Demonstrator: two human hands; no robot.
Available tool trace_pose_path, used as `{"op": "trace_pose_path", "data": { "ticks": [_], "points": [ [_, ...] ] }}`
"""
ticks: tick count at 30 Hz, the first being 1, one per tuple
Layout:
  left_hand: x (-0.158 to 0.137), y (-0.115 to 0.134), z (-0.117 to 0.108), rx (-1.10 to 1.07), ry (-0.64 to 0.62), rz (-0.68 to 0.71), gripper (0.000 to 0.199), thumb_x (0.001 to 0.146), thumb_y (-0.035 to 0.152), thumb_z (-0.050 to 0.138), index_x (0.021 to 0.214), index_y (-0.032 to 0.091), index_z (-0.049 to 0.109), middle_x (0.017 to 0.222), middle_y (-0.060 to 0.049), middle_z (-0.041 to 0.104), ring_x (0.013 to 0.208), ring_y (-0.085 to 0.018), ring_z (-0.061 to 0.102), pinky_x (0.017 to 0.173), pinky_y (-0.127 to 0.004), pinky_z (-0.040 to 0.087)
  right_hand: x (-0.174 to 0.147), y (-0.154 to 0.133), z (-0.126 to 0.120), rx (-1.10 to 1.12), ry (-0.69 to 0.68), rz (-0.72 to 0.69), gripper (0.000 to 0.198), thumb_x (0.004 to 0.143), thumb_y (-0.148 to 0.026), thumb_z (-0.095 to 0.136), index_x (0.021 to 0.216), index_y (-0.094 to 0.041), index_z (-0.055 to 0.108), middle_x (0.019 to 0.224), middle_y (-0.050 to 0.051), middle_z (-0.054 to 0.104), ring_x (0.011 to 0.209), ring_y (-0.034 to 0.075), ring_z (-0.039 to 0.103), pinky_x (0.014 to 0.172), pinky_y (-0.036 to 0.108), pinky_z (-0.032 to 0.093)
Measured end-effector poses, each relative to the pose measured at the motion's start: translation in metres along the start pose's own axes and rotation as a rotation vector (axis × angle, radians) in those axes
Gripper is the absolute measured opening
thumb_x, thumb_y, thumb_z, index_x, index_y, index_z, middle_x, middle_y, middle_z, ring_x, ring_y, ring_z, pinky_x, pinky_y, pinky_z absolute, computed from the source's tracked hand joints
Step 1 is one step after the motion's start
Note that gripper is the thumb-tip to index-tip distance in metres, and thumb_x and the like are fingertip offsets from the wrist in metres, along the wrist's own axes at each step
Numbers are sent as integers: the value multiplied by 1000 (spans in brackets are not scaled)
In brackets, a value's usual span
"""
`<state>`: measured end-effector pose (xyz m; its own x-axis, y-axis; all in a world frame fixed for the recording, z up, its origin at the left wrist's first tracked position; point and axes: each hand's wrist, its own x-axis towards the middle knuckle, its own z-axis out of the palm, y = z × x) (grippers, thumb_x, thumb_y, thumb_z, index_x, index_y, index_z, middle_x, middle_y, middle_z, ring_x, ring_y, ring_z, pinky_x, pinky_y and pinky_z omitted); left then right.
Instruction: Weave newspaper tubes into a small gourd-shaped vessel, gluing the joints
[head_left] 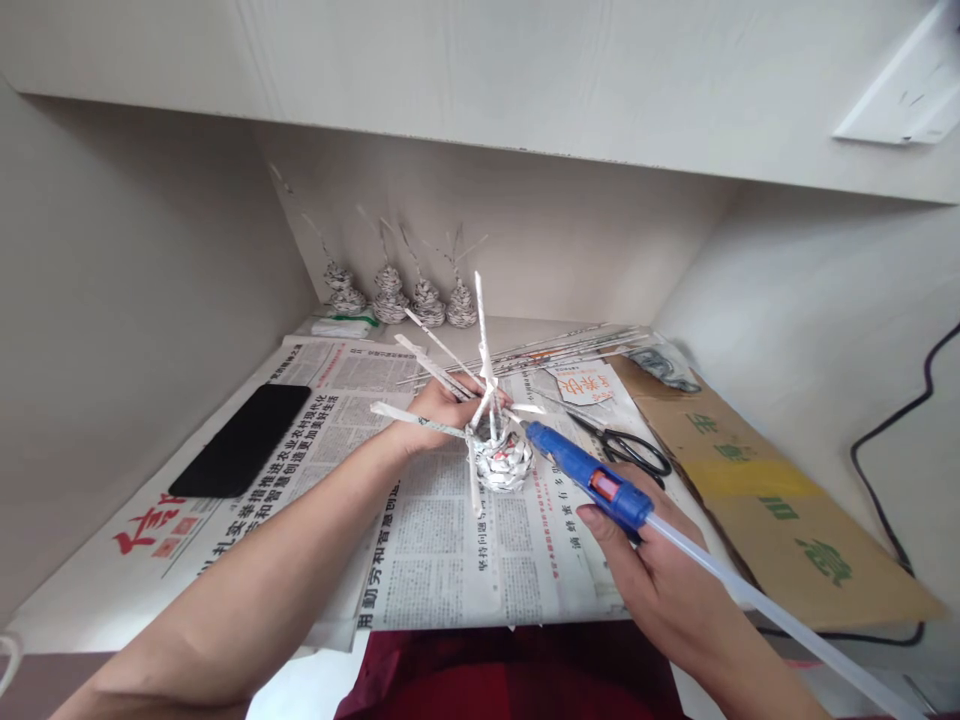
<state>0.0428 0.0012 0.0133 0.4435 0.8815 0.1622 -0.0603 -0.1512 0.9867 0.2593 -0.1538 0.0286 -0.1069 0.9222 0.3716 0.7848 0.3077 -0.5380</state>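
Observation:
My left hand (442, 410) is closed on the rolled newspaper sticks at the top of a small woven paper gourd (506, 462). Several of these sticks spread outward from its neck, and one pale stick (482, 330) points up and away. In my right hand (645, 545) is a blue hot glue gun (585, 470) with a long translucent glue stick (780, 615) out of its back end. The gun's nozzle is beside the gourd's upper right side; whether it touches cannot be made out. My left fingertips are partly hidden behind the sticks.
Newspaper sheets (427, 560) cover the table. A black phone (240, 440) lies at left, black-handled scissors (634, 450) at right. Several finished woven gourds (390, 295) line the back wall. Loose paper sticks (570, 345) lie behind my hands; flattened cardboard (787, 510) and a black cable (874, 490) are at right.

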Motion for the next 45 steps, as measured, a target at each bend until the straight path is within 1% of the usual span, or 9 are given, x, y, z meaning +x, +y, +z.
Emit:
{"op": "trace_pose_path", "data": {
  "ticks": [10,16,25,30,35,37,39,43,45],
  "points": [
    [0,1,-2,40,-14,17,32,67,40,78,80,11,77,68,-9,72,64,-18,65,60,-26,52,-1,3,2,-115,29,-29,15,95,-35,44,88,-23,50,80,3,57,72,20,55,65,32,45],
    [-1,-2,-7,100,-16,42,30,68,37,78,83,11,76,68,-7,71,63,-16,64,58,-24,50,1,-1,-2,-166,-3,-29,13,95,-35,46,93,-23,50,78,2,57,69,19,56,62,31,45],
    [2,0,-11,72,10,41,28,65,36,80,78,12,75,67,-7,70,60,-16,60,56,-26,47,-4,14,-12,-192,-17,-18,22,91,-35,50,109,-23,57,97,7,67,88,25,64,74,34,50],
    [-1,5,-11,-23,16,2,22,69,33,77,79,14,75,65,-3,69,58,-15,58,56,-25,46,-7,21,-19,23,48,145,32,89,-41,55,116,-24,61,106,7,68,99,27,63,83,36,51],
    [-2,5,-14,-99,31,38,16,71,30,75,79,16,74,70,-3,71,63,-16,60,60,-27,47,-12,54,-20,328,185,457,28,85,-49,60,92,-22,63,71,2,64,65,18,59,59,27,48],
    [0,3,-17,-117,40,50,16,71,30,75,78,16,74,70,-3,71,63,-15,60,59,-26,47,-15,73,-22,463,301,528,29,84,-51,60,88,-22,61,71,0,63,63,16,58,60,26,48],
    [3,2,-20,-121,60,46,18,70,31,76,78,15,74,70,-3,71,61,-15,60,58,-26,47,-17,89,-29,406,339,594,35,81,-55,61,86,-21,64,73,2,67,61,16,58,57,27,47],
    [7,1,-27,-118,215,63,22,63,33,80,75,15,73,69,-4,70,61,-17,61,59,-29,49,-19,106,-49,-22,217,697,43,77,-60,62,70,-17,68,60,4,66,56,19,58,49,27,41],
    [8,1,-29,-116,285,60,23,60,34,81,74,17,73,68,-4,70,61,-19,62,60,-31,50,-18,112,-57,-20,243,738,44,77,-60,62,69,-17,69,59,4,66,55,18,59,47,26,42]
  ]
}}
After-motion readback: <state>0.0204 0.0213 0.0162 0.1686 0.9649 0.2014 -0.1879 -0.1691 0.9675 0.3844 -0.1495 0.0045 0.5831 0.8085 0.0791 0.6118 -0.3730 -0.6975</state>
